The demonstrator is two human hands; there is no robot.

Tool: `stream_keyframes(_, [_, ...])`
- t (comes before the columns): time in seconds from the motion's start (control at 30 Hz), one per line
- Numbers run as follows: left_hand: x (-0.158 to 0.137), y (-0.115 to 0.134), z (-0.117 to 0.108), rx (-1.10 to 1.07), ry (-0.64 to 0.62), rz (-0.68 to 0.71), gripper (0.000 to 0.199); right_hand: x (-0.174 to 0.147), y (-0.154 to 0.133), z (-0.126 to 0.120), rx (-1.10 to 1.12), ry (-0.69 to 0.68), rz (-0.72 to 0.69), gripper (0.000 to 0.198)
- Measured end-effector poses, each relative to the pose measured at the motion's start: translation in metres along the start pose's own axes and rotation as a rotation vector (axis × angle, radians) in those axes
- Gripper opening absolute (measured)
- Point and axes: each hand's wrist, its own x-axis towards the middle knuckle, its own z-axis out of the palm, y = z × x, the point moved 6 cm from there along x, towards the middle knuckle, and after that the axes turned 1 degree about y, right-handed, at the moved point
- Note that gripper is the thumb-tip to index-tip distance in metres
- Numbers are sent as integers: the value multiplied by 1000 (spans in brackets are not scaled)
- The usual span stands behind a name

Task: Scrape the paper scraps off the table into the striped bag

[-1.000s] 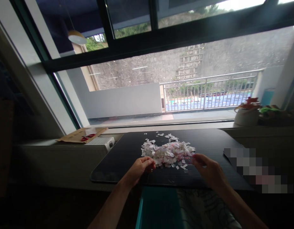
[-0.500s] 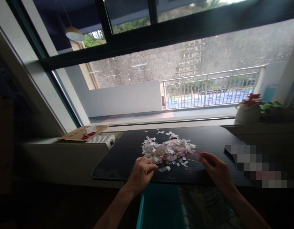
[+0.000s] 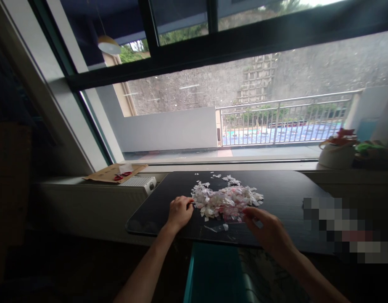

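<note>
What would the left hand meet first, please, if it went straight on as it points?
The left hand would probably meet the heap of paper scraps just ahead, though depth is unclear.

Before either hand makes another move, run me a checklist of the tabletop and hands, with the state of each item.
1. Left hand beside the scrap pile: ok, at its left edge.
2. Right hand by the pile: ok, at its near right side.
3. What each hand grips: cannot tell; the fingertips are too small and dark.
4. All scraps gathered together: not ok; a few loose scraps lie apart on the far side.
5. Pile back from the near edge of the table: ok.
6. Red-handled scissors off the table: ok, on the brown sheet at left.
</note>
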Motion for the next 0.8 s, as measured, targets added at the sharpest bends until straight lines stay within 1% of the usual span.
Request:
stream_keyframes(0.1, [-4, -2, 9, 39, 22, 3, 22, -2, -2, 6, -50, -71, 1, 27])
stream_keyframes(0.17, [-7, 1, 10, 54, 34, 17, 22, -4, 0, 5, -52, -90, 9, 26])
stream_keyframes(0.33, [-9, 7, 3, 72, 77, 47, 21, -2, 2, -3, -52, -11, 40, 27])
stream_keyframes(0.5, [-12, 15, -8, 71, 162, 95, 20, 4, 3, 4, -48, -45, 74, 28])
stream_keyframes(0.6, [-14, 18, -10, 62, 182, 123, 18, 6, 6, 7, -58, -67, 93, 28])
stream_keyframes(0.8, [-13, 19, -12, 20, 212, 151, 18, 5, 5, 1, -95, -38, 120, 29])
